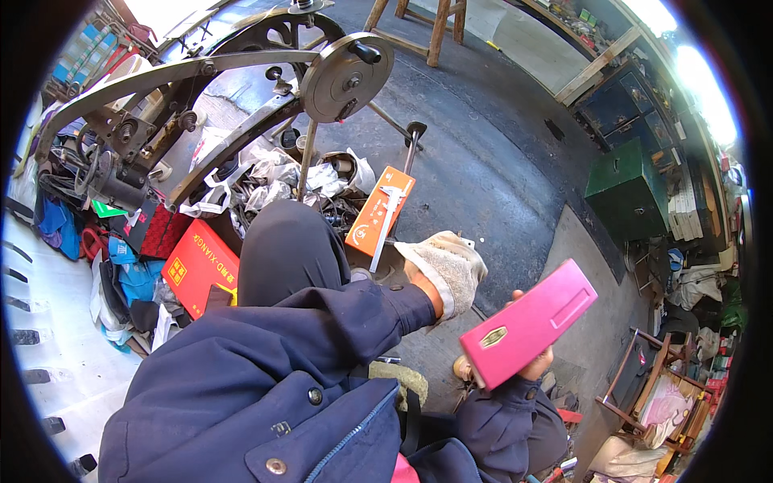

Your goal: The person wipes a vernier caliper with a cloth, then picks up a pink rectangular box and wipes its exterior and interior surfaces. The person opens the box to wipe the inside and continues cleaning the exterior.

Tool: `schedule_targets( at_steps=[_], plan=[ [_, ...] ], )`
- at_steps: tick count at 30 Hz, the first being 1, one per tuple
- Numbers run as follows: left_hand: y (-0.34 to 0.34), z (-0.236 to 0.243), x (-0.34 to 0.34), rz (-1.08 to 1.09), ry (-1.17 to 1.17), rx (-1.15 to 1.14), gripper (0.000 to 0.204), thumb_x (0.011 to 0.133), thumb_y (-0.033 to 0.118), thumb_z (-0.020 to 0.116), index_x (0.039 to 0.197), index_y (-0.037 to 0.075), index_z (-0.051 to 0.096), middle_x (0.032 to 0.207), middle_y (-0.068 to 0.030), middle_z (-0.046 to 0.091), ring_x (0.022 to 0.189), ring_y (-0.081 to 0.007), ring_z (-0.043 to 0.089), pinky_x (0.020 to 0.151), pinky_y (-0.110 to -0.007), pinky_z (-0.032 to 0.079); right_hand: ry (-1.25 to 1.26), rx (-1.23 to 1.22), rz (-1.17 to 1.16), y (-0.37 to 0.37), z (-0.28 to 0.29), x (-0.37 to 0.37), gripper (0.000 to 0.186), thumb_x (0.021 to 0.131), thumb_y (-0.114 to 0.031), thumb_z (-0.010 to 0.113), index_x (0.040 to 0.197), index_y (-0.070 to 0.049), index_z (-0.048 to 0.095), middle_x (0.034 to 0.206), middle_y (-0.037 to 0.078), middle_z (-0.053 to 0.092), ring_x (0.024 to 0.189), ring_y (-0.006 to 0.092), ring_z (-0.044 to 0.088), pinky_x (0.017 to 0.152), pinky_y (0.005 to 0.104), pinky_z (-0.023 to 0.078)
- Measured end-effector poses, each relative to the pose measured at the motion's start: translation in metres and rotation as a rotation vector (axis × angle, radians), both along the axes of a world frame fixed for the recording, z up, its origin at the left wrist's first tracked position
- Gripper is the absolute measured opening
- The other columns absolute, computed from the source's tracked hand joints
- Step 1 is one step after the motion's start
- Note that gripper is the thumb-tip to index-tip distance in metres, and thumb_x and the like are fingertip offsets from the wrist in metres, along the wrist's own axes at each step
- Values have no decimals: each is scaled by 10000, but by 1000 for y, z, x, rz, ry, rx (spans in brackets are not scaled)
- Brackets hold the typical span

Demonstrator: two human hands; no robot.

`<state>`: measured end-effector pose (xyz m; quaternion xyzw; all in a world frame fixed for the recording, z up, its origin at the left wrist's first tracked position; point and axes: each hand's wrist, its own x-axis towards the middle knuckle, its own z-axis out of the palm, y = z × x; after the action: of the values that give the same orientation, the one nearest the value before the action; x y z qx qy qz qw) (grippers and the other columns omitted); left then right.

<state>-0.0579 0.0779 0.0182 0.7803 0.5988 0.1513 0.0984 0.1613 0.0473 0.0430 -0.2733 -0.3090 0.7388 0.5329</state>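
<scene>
On the right, my right hand (538,365) grips a long pink case (527,324) with a small gold emblem. Its fingers show along the case's edges, and the case is tilted up toward the right. My left hand (425,291) is closed on a pale, worn cloth (451,270) just left of the case, not touching it. The cloth covers most of those fingers. Beyond the left hand, a metal vernier caliper (390,219) rests across an orange box (378,208).
A hand-cranked machine with a round metal disc (348,78) stands at the far left. Bags and scraps are piled beneath it, beside a red box (201,268). A green metal box (626,191) sits at right. A wooden stool (435,40) stands at the back.
</scene>
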Motion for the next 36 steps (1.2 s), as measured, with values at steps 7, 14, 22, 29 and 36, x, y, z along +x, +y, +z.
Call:
schedule_targets(
  at_steps=[7, 14, 22, 29, 36],
  plan=[
    [-11, -5, 32, -561, 139, -47, 279, 533, 234, 771, 725, 70, 654, 809, -145, 629, 772, -292, 636, 701, -414, 464, -206, -152, -518, 3, -2, 19, 447, 964, -264, 474, 1301, 27, 522, 1187, 179, 634, 1036, 322, 666, 903, 470, 559],
    [-29, 28, 18, -445, -775, -897, 379, 457, 119, 841, 798, 90, 679, 835, -68, 673, 766, -228, 648, 657, -388, 496, 19, -45, -487, 1, 7, 14, 458, 911, -279, 716, 1263, -38, 552, 1100, 128, 662, 981, 278, 674, 882, 442, 563],
    [-8, 33, 12, -572, -392, -674, 354, 529, 107, 898, 791, 64, 665, 745, -7, 639, 712, -114, 593, 615, -270, 475, -170, -86, -650, 1, -1, 2, 314, 903, -127, 708, 1179, -20, 603, 1074, 108, 664, 968, 257, 672, 895, 413, 562],
    [-19, -5, 31, -114, -687, -1136, 281, 592, 106, 890, 708, 36, 644, 718, -61, 687, 613, -169, 627, 608, -311, 508, -239, 18, -658, 4, -11, 3, 402, 885, -125, 747, 1240, -31, 584, 1133, 107, 655, 1015, 260, 661, 895, 440, 570],
    [-12, 11, 30, -485, -401, -258, 644, 409, 204, 884, 988, 44, 653, 1054, -188, 621, 1018, -362, 584, 941, -542, 416, 193, 27, -266, 10, -23, 20, 631, 925, -241, 685, 1454, -12, 427, 1302, 159, 609, 1141, 330, 633, 949, 526, 547]
  ],
)
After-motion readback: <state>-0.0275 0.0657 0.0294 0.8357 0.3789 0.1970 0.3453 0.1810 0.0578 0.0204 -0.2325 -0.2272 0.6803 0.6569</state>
